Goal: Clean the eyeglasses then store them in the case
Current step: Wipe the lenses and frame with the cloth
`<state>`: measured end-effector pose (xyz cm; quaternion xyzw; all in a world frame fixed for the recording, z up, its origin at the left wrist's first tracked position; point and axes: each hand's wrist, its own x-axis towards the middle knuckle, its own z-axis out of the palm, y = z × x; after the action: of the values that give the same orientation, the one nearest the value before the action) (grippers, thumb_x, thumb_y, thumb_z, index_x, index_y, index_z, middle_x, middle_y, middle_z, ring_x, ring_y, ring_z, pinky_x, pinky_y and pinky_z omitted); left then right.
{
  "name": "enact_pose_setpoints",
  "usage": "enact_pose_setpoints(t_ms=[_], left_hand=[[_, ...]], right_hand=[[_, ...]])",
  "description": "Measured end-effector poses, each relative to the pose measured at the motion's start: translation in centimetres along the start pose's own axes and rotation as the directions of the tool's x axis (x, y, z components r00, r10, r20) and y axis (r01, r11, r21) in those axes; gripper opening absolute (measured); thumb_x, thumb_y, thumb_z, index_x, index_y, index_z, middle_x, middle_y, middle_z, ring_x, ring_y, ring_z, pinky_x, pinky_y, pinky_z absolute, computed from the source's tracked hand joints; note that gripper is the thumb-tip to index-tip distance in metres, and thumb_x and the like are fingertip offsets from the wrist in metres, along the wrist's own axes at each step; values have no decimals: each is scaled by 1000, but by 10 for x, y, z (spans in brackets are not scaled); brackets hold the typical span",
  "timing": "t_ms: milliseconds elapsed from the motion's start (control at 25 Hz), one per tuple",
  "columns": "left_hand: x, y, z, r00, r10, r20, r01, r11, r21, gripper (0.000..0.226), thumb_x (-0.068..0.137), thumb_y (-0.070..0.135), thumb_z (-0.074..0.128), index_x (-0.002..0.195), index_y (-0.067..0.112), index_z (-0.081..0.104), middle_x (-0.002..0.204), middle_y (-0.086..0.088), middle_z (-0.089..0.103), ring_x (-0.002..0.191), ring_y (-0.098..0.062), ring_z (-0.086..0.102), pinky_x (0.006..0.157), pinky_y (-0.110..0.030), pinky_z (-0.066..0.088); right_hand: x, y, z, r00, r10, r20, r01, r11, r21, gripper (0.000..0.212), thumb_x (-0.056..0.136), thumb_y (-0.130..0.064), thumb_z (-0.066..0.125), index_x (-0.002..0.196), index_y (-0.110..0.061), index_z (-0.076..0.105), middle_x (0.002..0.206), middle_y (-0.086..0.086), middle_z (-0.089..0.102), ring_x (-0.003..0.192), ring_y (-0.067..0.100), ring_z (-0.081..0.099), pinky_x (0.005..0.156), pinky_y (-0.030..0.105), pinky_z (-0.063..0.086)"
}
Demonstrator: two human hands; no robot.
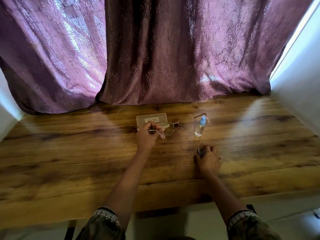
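- The case (pixel 151 120) lay shut and flat on the wooden table (pixel 86 153), over at the far side, just behind your left hand (pixel 147 136).
- Your left hand had its fingers pinched together on the near temple arm of the eyeglasses (pixel 180 125), the tip of that arm poking out past your knuckles. A light pinch on the arm was the right idea; it kept skin off the lenses.
- The eyeglasses sat open between the case and the spray bottle (pixel 200 127), with the far temple reaching behind the bottle's blue cap.
- That bottle stood upright just beside the right lens, so tilting the frame toward you, away from it, looked the safer way to lift.
- Your right hand (pixel 208 159) rested nearer you, fingers curled around something small and dark; too blurred to say what it was, possibly a cloth.
- My read: cleaning hadn't begun, so steady the frame first, then bring the right hand in.
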<state>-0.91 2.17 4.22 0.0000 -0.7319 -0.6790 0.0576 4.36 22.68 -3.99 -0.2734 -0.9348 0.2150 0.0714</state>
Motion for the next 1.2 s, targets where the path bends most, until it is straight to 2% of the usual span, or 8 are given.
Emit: enact_pose_setpoints(t_ms=[120,280,440,600,880,1040,1080,1200], left_hand=[[-4,1,1,1000,18,9,-18,1000,-8,21,75,-2,69,70,12,55,83,-5,60,94,-45,62,82,-60,52],[-5,4,3,1000,19,13,-18,1000,-17,21,75,-3,69,72,12,55,87,-9,60,95,-44,62,82,-58,53],[-5,6,6,1000,9,6,-8,1000,-16,24,75,-2,70,69,16,55,83,-4,61,86,-42,65,77,-51,54],[-5,8,9,1000,7,26,-7,1000,-6,22,74,0,71,69,16,57,88,-5,62,96,-39,64,82,-53,54],[-12,17,6,995,46,90,-52,996,74,10,76,2,70,80,8,62,90,-4,64,96,-26,64,81,-43,57],[-15,19,3,993,68,96,-74,995,64,12,77,-1,68,78,9,61,88,-6,63,91,-23,63,70,-25,58],[-15,18,3,993,67,92,-73,996,60,12,78,-2,67,78,8,61,88,-7,63,91,-24,63,71,-25,57],[-13,14,2,996,22,89,-24,1000,18,19,79,-3,65,73,14,59,87,-7,62,97,-34,62,85,-47,54]], right_hand=[[0,3,-2,999,-44,14,44,999,11,31,86,-24,60,115,-13,59,121,11,56,111,30,52,91,38,43],[-14,-7,-15,989,-134,-64,145,965,217,25,84,-17,64,109,-15,65,112,9,64,92,26,62,71,25,42],[-40,-37,-39,879,-409,-243,475,788,391,18,80,-15,69,98,-17,70,97,-1,68,77,11,63,67,6,39],[-45,-73,-65,830,-452,-326,557,671,489,17,78,-19,71,90,-15,60,85,-10,62,67,-4,56,60,-2,42],[-32,-106,-73,743,-526,-414,661,674,331,10,76,-8,72,81,-3,65,88,10,60,75,11,54,66,5,37],[-35,-105,-63,746,-585,-319,664,690,288,17,83,-9,65,98,-2,68,98,15,60,82,25,62,68,30,51],[-37,-104,-62,745,-595,-303,666,692,279,20,84,-10,64,102,-2,68,100,15,60,86,26,61,72,34,53],[-48,-103,-57,719,-635,-282,693,685,224,22,86,-9,62,107,-3,66,101,14,60,89,25,59,76,32,51]])
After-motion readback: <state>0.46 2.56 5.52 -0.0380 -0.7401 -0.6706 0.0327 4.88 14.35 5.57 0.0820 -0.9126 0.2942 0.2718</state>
